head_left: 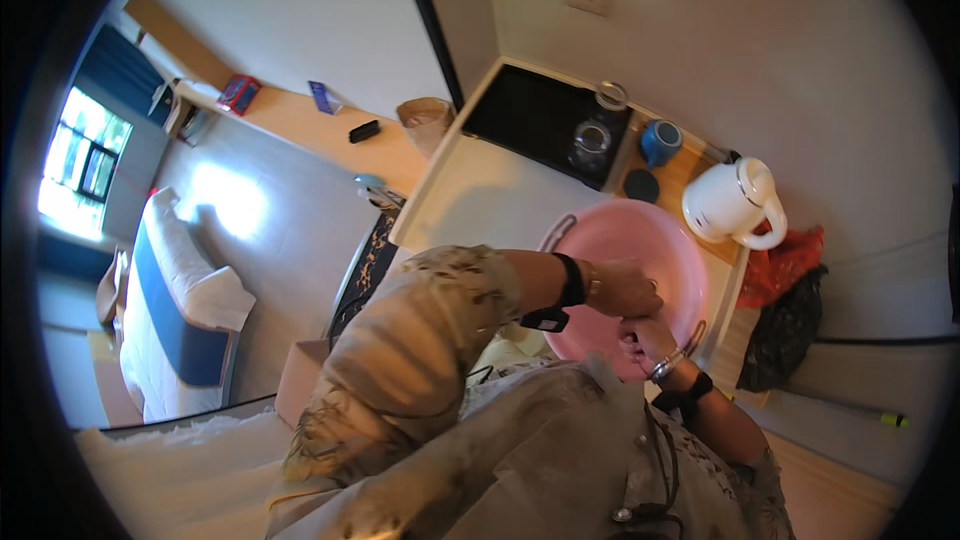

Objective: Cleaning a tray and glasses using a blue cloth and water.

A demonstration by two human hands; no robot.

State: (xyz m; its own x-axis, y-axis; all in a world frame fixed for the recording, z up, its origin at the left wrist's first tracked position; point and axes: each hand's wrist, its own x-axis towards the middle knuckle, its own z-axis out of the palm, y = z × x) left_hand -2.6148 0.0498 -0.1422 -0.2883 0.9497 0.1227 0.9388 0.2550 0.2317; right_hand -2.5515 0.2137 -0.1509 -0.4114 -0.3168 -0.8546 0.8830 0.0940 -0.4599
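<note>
A round pink plastic basin (592, 240) with a handle on each side stands at the edge of the white counter. Over its inside, my left hand (624, 290) comes in from the left, fingers curled, with a ring, a bracelet and a black wrist strap. My right hand (646, 341) is just below it in the picture, close to or touching it, also with bent fingers. It wears a silvery bracelet and a black strap. Whether anything is between the fingers is hidden. The basin's contents cannot be made out clearly.
Behind the basin are a white electric kettle (724, 202), a blue mug (661, 141), a black round lid or coaster (641, 185) and glass vessels on a black tray (525, 116). Red (784, 262) and black plastic bags (784, 330) lie at right. A bed (176, 315) is at far left.
</note>
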